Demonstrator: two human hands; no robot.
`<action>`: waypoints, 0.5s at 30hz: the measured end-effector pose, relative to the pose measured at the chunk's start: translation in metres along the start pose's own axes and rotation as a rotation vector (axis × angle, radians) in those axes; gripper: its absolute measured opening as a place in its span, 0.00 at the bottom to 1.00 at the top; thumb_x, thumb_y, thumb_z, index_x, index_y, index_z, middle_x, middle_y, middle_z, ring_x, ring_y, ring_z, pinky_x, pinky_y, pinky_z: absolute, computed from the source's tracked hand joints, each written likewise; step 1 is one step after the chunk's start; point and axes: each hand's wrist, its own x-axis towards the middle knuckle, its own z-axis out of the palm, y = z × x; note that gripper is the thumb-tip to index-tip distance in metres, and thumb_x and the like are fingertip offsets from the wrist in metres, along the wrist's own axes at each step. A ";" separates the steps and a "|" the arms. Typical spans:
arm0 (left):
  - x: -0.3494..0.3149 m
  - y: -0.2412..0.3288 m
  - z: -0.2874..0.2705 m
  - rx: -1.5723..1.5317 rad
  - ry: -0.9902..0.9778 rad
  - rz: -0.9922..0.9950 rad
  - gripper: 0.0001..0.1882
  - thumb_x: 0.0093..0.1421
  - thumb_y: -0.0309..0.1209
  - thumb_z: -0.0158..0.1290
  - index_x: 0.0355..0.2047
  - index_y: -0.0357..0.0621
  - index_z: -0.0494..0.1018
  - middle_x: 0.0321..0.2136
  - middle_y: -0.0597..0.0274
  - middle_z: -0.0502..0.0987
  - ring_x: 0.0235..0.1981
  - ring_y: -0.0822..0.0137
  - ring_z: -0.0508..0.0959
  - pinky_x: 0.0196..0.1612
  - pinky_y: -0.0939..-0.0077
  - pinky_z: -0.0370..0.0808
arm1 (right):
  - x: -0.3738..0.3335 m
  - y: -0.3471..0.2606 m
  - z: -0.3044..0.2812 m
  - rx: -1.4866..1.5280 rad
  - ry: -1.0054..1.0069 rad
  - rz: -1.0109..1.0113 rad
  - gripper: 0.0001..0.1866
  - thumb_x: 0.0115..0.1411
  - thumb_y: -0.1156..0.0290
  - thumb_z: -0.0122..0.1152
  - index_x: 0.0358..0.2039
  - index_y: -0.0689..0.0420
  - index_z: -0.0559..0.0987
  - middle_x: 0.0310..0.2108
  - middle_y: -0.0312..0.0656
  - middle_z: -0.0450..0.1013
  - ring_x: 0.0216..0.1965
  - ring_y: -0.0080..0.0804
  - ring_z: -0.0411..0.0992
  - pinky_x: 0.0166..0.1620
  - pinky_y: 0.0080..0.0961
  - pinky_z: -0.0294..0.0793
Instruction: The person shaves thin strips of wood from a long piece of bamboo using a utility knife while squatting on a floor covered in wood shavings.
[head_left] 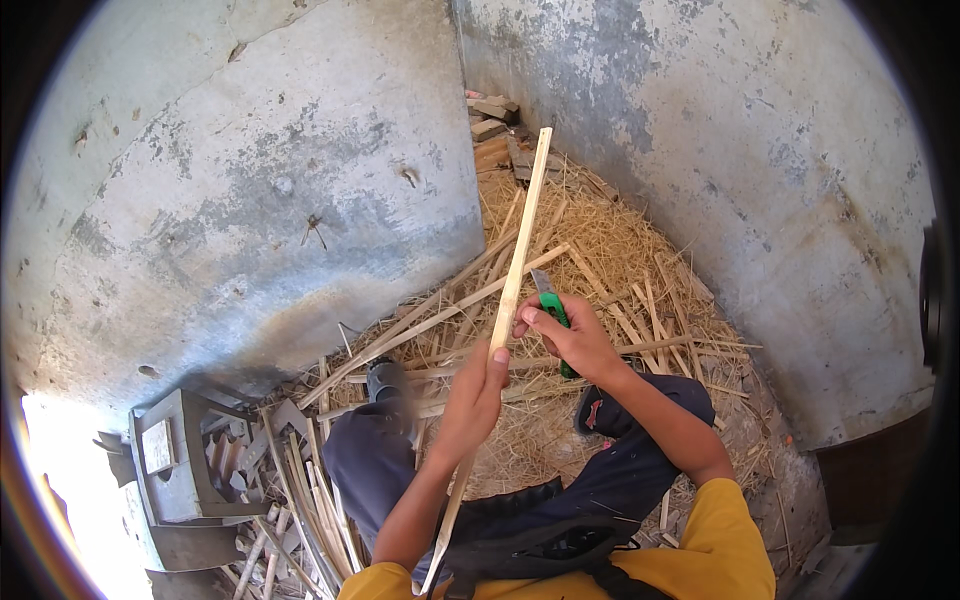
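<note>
A long pale split strip, which looks like bamboo (526,235), runs from near my waist up and away, slanting slightly right. My left hand (474,400) is wrapped round it at about mid-length, thumb on top. Just right of the strip, my right hand (568,335) grips a green utility knife (552,305). Its grey blade sticks out past the fingers, pointing up and away, apart from the strip. The fingertips and thumb of my right hand are close beside the strip; whether they touch it I cannot tell.
Straw-like shavings (610,235) cover the floor, with several loose strips (455,298) lying across them. More strips lie bundled (310,500) at the left, near a grey metal frame (185,460). Worn grey walls (300,170) meet at a corner with wood blocks (490,120).
</note>
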 end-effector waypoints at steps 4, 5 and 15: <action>0.000 -0.002 0.001 -0.038 -0.009 0.014 0.20 0.80 0.43 0.39 0.51 0.37 0.69 0.26 0.59 0.71 0.29 0.66 0.72 0.35 0.67 0.70 | -0.001 -0.002 0.002 -0.024 -0.007 -0.067 0.09 0.71 0.71 0.61 0.43 0.64 0.82 0.36 0.39 0.82 0.40 0.24 0.79 0.46 0.27 0.77; 0.000 -0.001 0.001 -0.056 0.001 0.027 0.19 0.80 0.43 0.39 0.46 0.39 0.68 0.25 0.63 0.68 0.28 0.70 0.68 0.33 0.70 0.68 | 0.000 -0.002 0.002 -0.047 -0.010 -0.074 0.09 0.71 0.71 0.61 0.43 0.64 0.82 0.35 0.39 0.81 0.40 0.24 0.79 0.46 0.27 0.77; 0.000 0.000 -0.006 -0.069 -0.007 0.020 0.20 0.81 0.45 0.36 0.40 0.42 0.67 0.24 0.68 0.64 0.26 0.75 0.65 0.30 0.74 0.65 | 0.004 -0.004 -0.006 -0.010 0.026 -0.157 0.12 0.73 0.66 0.58 0.51 0.58 0.77 0.33 0.38 0.80 0.17 0.09 0.58 0.20 0.14 0.55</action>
